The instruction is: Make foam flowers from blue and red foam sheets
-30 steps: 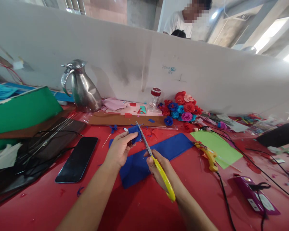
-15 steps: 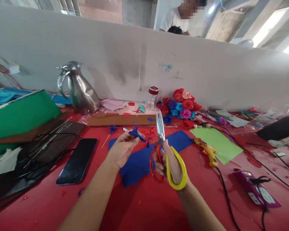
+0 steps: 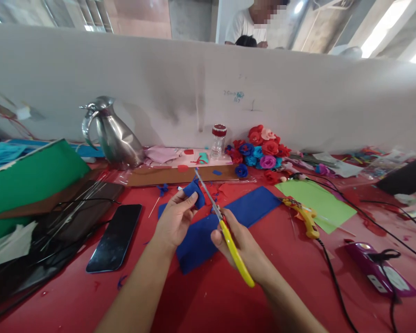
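Between the thumb and fingers of my left hand [image 3: 176,217] is a small folded piece of blue paper [image 3: 196,190]. My right hand [image 3: 241,243] grips a pair of scissors [image 3: 234,252] with yellow and red handles. The blades point up and left, just beside the held piece; whether they touch it I cannot tell. Under both hands lies a long strip of blue paper [image 3: 225,226] on the red table [image 3: 208,296]. A small blue scrap [image 3: 162,189] is left of my left hand.
To the left lie a phone [image 3: 114,238] and a green box [image 3: 38,180], with a steel jug [image 3: 118,138] behind. A jar [image 3: 219,141] and paper flowers [image 3: 263,148] stand along the wall. On the right are a yellow glue gun [image 3: 303,215], green paper [image 3: 319,203] and a purple power strip [image 3: 381,268].
My right hand has turned the scissors from upright to slanting left, bringing the blades beside the blue piece. My left hand has turned that piece so its broader side shows.
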`<state>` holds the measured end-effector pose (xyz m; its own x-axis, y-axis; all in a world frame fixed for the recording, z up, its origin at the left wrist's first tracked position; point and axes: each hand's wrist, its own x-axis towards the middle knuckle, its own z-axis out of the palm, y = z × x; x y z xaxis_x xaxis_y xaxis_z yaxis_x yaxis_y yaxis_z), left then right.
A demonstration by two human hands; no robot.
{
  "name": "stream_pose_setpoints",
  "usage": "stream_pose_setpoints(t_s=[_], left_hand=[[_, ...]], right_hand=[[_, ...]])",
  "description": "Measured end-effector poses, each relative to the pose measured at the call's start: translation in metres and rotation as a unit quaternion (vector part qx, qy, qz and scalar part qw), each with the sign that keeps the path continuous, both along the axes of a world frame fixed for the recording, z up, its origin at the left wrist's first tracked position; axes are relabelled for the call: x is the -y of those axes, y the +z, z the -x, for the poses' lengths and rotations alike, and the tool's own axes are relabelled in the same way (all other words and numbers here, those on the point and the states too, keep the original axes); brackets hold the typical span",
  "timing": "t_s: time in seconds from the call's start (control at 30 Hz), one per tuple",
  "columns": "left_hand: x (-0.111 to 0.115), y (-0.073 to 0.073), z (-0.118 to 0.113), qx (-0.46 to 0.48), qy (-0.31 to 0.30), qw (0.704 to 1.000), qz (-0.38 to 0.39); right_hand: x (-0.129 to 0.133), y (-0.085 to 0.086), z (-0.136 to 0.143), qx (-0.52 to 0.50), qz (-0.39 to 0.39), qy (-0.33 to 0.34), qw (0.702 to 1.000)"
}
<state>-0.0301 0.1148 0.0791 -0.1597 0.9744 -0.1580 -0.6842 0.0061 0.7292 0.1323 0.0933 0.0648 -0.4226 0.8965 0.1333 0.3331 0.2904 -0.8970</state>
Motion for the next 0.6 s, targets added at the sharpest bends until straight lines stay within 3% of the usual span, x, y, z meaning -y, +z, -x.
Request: stream_pose_setpoints(t_s=[0.17,0.33,0.6], left_hand=[[0.0019,0.0047,0.0013,0.012,0.007,1.000,0.000],[0.0030,0.0068,0.0020,-0.010,0.008,1.000,0.020],[0.0003,0.0025,0.0043,0.004,0.022,1.000,0.022]], right_hand=[[0.0010,0.0031,0.0013,0.157,-0.086,-0.048,0.983],[-0.0026,0.0028,0.0008,0.188,-0.134,-0.081,0.969],[-0.0044,0.0020,0.0002,0.198,-0.135,-0.074,0.968]])
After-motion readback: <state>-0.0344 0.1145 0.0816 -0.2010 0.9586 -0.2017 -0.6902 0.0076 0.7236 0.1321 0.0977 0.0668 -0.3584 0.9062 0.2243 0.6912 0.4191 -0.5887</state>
